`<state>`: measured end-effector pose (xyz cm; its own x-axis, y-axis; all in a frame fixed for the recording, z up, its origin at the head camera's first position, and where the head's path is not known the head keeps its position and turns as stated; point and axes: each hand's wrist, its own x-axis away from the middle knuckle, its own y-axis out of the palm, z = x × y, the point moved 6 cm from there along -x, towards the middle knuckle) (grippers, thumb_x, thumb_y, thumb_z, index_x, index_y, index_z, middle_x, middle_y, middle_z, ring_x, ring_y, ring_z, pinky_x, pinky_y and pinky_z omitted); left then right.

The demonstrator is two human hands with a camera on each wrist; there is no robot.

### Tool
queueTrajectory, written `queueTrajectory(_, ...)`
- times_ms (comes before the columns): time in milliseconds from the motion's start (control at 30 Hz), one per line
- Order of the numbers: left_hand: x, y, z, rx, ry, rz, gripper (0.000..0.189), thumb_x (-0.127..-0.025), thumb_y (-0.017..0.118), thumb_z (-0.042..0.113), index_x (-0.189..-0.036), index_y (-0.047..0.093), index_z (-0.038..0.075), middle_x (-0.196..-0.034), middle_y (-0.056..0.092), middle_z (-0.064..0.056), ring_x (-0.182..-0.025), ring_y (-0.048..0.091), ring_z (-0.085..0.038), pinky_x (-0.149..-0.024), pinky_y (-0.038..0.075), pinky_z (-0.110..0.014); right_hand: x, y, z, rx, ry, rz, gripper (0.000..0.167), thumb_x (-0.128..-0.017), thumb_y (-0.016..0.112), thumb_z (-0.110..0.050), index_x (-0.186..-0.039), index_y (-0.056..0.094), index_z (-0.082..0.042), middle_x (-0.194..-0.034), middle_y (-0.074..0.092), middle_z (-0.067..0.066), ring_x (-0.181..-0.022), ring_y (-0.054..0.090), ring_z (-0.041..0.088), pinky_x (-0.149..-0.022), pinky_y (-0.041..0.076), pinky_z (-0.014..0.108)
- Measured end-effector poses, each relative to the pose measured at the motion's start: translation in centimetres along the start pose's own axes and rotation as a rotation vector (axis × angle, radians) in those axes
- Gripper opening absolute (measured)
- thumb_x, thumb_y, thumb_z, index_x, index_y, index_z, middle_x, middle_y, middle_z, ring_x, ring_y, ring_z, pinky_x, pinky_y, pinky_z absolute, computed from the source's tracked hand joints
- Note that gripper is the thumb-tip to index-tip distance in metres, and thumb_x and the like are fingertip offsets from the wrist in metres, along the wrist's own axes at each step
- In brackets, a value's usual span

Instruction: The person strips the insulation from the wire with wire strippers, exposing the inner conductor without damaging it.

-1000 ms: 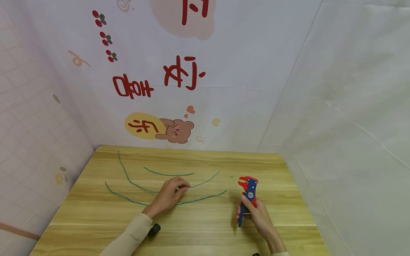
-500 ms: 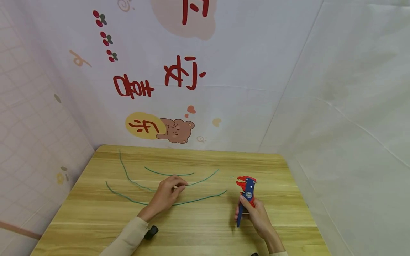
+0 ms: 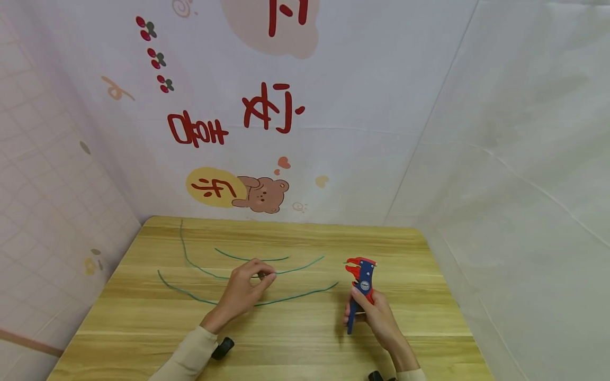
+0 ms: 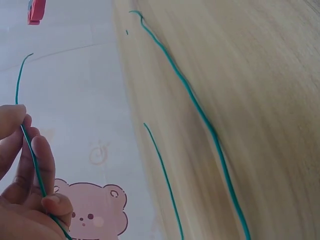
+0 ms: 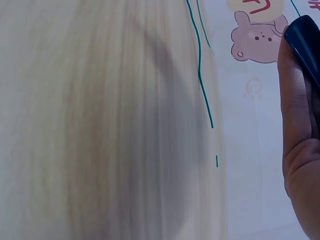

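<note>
My left hand (image 3: 244,290) pinches a green wire (image 3: 301,268) between thumb and fingertips, above the wooden table. In the left wrist view the wire (image 4: 36,165) runs across the palm, and its short free end rises past the thumb. Over the table's right side, my right hand (image 3: 378,320) grips a wire stripper (image 3: 364,283) with a blue body and red jaws. The red jaws are apart and point left, and no wire shows between them. A gap separates the wire's free end from the tool. Only part of the stripper's dark blue handle (image 5: 306,47) shows in the right wrist view.
A longer green wire (image 3: 300,296) lies nearer the front of the table (image 3: 295,344), and a shorter one (image 3: 238,257) lies behind the left hand. A tiny green piece (image 5: 217,161) lies close to the stripper's tip. A printed cloth wall (image 3: 343,159) stands behind.
My right hand has moved the wire stripper left and slightly away from me. The left hand has shifted a little left, and the wire it holds has moved with it.
</note>
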<state>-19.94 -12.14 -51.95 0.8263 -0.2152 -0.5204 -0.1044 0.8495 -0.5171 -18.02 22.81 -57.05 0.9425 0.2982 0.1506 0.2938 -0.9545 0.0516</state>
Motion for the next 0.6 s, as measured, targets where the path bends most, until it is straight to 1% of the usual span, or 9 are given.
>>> queueTrajectory(100,0.0,-0.4,0.2,0.003,-0.006,0.014,0.012,-0.102,0.084,0.009,-0.102,0.082,0.021,-0.098,0.075,0.009,-0.087,0.066,-0.001,-0.077,0.061,-0.029,0.0,0.3,-0.3,-0.01,-0.01,-0.022,0.037,-0.123,0.051,-0.035,-0.111,0.065,-0.003,-0.088,0.076,0.006,-0.079,0.083,0.026,-0.078,0.071,0.051)
queueTrajectory(233,0.0,-1.0,0.4,0.008,-0.023,0.03,0.014,-0.101,0.087,0.01,-0.099,0.081,0.023,-0.096,0.075,0.01,-0.086,0.065,-0.001,-0.077,0.06,-0.026,0.1,0.9,-0.9,-0.018,-0.032,-0.058,0.036,-0.123,0.049,-0.035,-0.112,0.065,-0.004,-0.089,0.077,0.005,-0.08,0.083,0.026,-0.08,0.071,0.055)
queueTrajectory(333,0.1,-1.4,0.4,0.013,-0.038,0.035,0.015,-0.099,0.089,0.012,-0.097,0.08,0.025,-0.096,0.076,0.012,-0.086,0.065,-0.001,-0.077,0.059,-0.027,0.2,1.4,-1.7,-0.015,-0.05,-0.086,0.036,-0.124,0.048,-0.035,-0.114,0.064,-0.004,-0.089,0.077,0.005,-0.079,0.083,0.023,-0.079,0.071,0.054)
queueTrajectory(400,0.1,-1.6,0.5,0.019,-0.045,0.035,0.016,-0.099,0.09,0.013,-0.097,0.08,0.026,-0.096,0.076,0.013,-0.085,0.065,-0.001,-0.076,0.059,-0.027,0.2,1.7,-2.3,-0.008,-0.063,-0.105,0.036,-0.124,0.048,-0.035,-0.114,0.064,-0.004,-0.089,0.078,0.004,-0.078,0.082,0.02,-0.078,0.071,0.05)
queueTrajectory(533,0.0,-2.2,0.9,0.031,-0.028,0.048,0.019,-0.096,0.092,0.012,-0.095,0.08,0.027,-0.095,0.076,0.013,-0.084,0.065,-0.002,-0.075,0.059,-0.026,0.3,2.4,-3.3,0.008,-0.086,-0.146,0.035,-0.124,0.046,-0.031,-0.113,0.064,-0.004,-0.089,0.078,0.002,-0.077,0.081,0.017,-0.077,0.071,0.047)
queueTrajectory(600,-0.1,-2.6,1.3,0.044,-0.001,0.06,0.021,-0.095,0.093,0.011,-0.095,0.08,0.027,-0.095,0.077,0.012,-0.083,0.066,-0.003,-0.075,0.059,-0.026,0.2,2.8,-3.7,0.015,-0.097,-0.168,0.038,-0.125,0.046,-0.029,-0.113,0.062,0.004,-0.089,0.077,0.002,-0.077,0.081,0.017,-0.077,0.071,0.048)
